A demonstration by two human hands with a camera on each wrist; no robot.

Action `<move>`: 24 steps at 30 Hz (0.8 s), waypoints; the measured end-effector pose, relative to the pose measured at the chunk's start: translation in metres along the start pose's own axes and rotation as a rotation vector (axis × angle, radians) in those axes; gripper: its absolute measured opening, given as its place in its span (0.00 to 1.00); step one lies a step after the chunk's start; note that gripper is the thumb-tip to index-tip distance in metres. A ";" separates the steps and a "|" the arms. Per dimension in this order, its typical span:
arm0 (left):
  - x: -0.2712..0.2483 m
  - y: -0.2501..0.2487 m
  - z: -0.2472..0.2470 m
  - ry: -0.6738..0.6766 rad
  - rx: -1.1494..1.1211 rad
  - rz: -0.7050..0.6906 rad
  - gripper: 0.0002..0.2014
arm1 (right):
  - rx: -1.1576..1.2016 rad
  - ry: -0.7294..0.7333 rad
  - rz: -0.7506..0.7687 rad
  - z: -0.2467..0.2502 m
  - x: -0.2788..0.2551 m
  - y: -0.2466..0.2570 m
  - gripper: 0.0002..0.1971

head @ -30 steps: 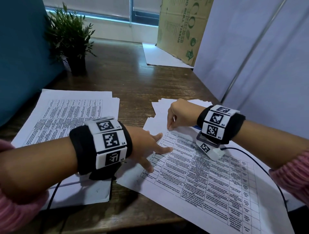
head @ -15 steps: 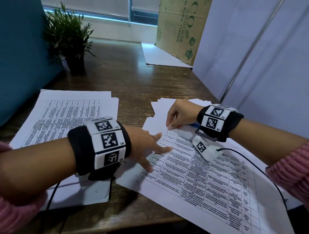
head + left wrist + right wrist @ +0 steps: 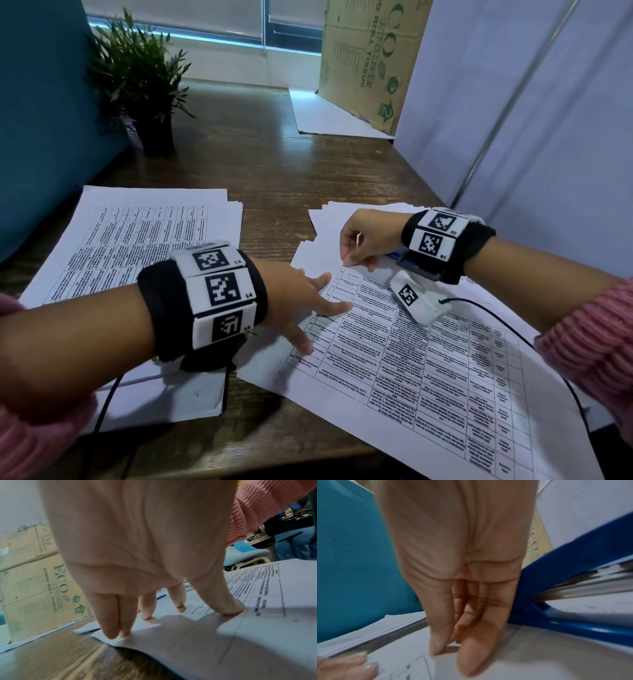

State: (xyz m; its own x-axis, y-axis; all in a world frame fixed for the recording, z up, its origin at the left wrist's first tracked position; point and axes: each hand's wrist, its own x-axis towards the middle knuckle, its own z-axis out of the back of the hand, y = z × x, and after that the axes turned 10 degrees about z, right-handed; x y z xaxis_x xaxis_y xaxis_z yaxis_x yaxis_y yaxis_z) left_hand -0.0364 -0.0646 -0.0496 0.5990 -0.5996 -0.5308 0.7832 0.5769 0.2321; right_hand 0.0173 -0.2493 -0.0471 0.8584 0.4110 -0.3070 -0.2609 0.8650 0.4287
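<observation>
A printed sheet with a table of text (image 3: 428, 359) lies on top of a loose pile of papers (image 3: 329, 219) on the wooden desk. My left hand (image 3: 322, 308) lies on the sheet's left part with its fingers spread and straight, and the fingertips (image 3: 229, 609) press on the paper (image 3: 240, 635). My right hand (image 3: 356, 260) is at the sheet's top edge with its fingers bent downward. In the right wrist view the thumb and fingers (image 3: 471, 655) come together on the paper (image 3: 556, 655) and pinch it. A blue stapler (image 3: 573, 588) lies just beside that hand.
A second stack of printed pages (image 3: 137, 240) lies at the left. A potted plant (image 3: 144, 85) stands at the back left by a blue panel (image 3: 41, 120). A cardboard box (image 3: 370, 61) and a white partition (image 3: 548, 137) close the right side.
My right wrist has turned and risen slightly while its fingers stay at the sheet's top edge. The left hand has not moved.
</observation>
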 end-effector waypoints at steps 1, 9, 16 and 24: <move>0.000 0.000 0.000 -0.001 -0.001 -0.001 0.41 | -0.006 0.020 -0.003 0.000 0.000 0.001 0.07; 0.000 0.000 0.000 0.007 0.005 0.001 0.41 | -0.216 0.101 0.053 -0.006 -0.007 0.005 0.06; -0.002 -0.002 0.003 0.050 0.006 0.013 0.41 | -0.220 0.019 0.102 -0.007 -0.022 0.003 0.10; 0.002 -0.004 0.005 0.053 -0.005 0.039 0.41 | -0.084 -0.328 0.154 -0.011 -0.116 -0.013 0.11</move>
State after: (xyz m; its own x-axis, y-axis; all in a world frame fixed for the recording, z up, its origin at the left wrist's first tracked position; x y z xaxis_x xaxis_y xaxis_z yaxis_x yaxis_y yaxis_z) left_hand -0.0377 -0.0707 -0.0480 0.6194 -0.5465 -0.5637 0.7583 0.6023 0.2494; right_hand -0.0837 -0.3048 -0.0269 0.8984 0.4364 0.0501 -0.4221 0.8263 0.3729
